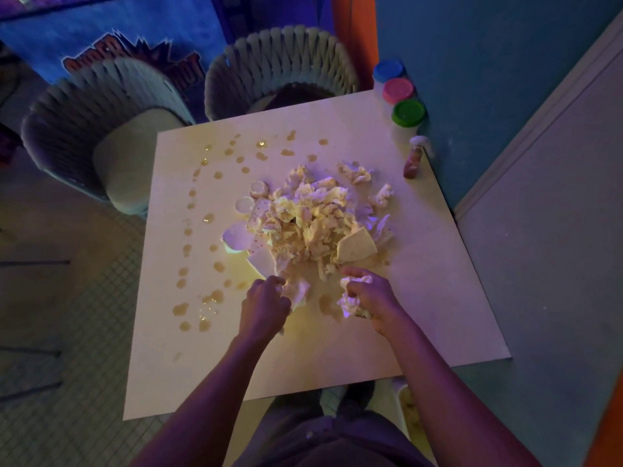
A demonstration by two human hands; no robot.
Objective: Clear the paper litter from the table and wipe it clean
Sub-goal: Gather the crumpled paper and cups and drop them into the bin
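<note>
Currently gathering litter: left hand (266, 303) pinching napkin scrap, right hand (365, 293) clutching crumpled wad, both at near edge of paper pile (310, 224) mid-desk (337, 348). Next probably lift pile off; sticky droplets (202, 237) await wiping.

A square, pale bench (303, 358) carries everything here. A loose pile of crumpled paper (310, 224) lies at its middle, with flat scraps and two small round lids (251, 197) at the pile's left edge and a stiff triangular piece (356, 246) at its right. A few stray wads (355, 173) lie just beyond the pile toward the far right. Many sticky yellowish drops (209, 217) dot the left half and far edge, and a wider puddle (241, 267) spreads beside the pile's near left. Three lidded tubs, blue (388, 71), pink (397, 90) and green (408, 112), line the far right corner, a small bottle (414, 161) lying near them
</note>
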